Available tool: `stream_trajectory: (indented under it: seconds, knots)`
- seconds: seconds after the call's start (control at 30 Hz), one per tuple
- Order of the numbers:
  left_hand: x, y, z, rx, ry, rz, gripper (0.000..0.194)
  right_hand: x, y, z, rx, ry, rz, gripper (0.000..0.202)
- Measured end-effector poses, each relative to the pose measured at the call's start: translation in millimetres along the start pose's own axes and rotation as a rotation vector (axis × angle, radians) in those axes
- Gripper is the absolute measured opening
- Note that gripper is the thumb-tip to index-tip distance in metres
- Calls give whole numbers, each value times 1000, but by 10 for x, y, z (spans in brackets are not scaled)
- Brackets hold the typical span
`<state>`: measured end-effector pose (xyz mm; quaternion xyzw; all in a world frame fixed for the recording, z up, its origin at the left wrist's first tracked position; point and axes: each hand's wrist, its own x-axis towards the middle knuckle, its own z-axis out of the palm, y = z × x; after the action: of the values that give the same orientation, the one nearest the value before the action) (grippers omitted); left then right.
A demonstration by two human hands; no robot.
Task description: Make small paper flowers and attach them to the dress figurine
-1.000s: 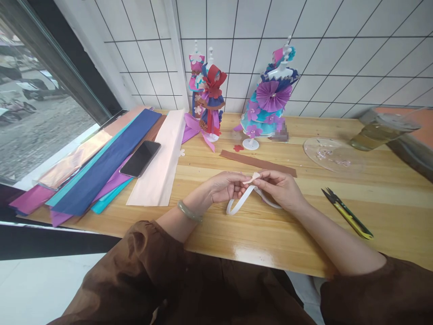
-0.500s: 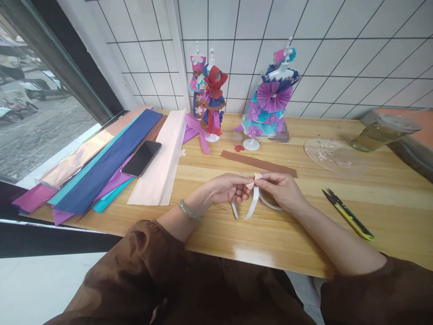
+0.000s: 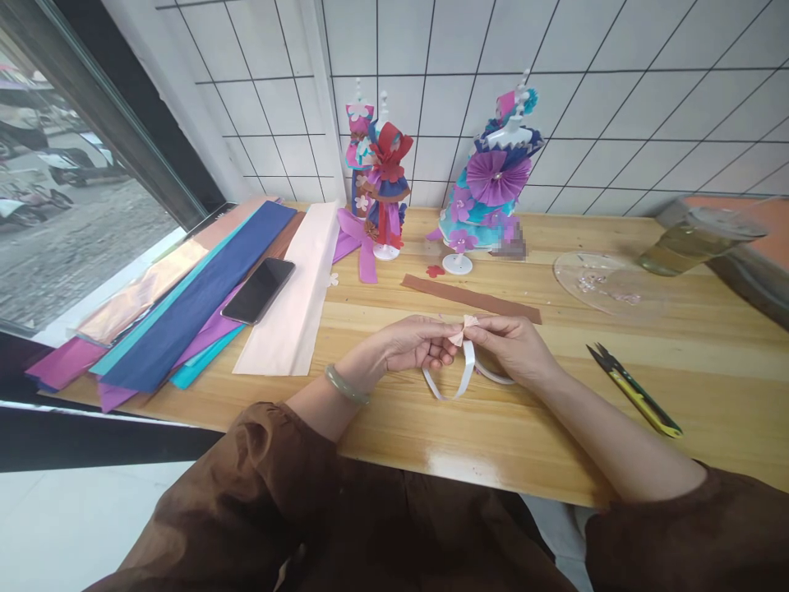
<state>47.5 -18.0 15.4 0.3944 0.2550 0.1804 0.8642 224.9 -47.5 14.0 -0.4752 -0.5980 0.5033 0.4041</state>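
Note:
Over the wooden table, my left hand (image 3: 414,344) pinches the left side of a small pale pink paper bow (image 3: 462,331). The bow is gathered in the middle and fans out at its ends. On its right side, the thumb and fingers of my right hand (image 3: 516,345) are closed on it. A narrow white strip (image 3: 463,378) hangs in a loop below the bow, its upper end hidden at the fingers. Partly behind my right hand, a white ring (image 3: 495,376), perhaps a tape roll, touches the tabletop. Just beyond both hands lies a brown paper strip (image 3: 472,298).
Coloured crepe paper (image 3: 203,288) and a phone (image 3: 259,290) lie left. Decorated dress-form stands (image 3: 389,177) stand at the back, including a turquoise and purple one (image 3: 493,193). Right are yellow thread snips (image 3: 634,390), a clear dish (image 3: 592,284) and a cup of liquid (image 3: 694,242).
Both hands keep their pinch on the bow in nearly the same place. The hanging white strip has swung very slightly to the right.

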Motion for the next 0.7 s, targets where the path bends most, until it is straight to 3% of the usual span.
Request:
stream_trajectory:
  seconds: [0.2,0.43,0.6,0.7]
  knots:
    - [4,1,10,-24,-42,-29,20,0,9,10,-16,64,-49,18]
    - [23,-24,18,25,-27,31,22,18,38,-5,26,43,-21,21]
    - [18,-13,10,70,45,73,25,11,52,-8,85,37,5,21]
    - [20,0,11,117,159,170,28,20,57,-9,85,47,-11,19]
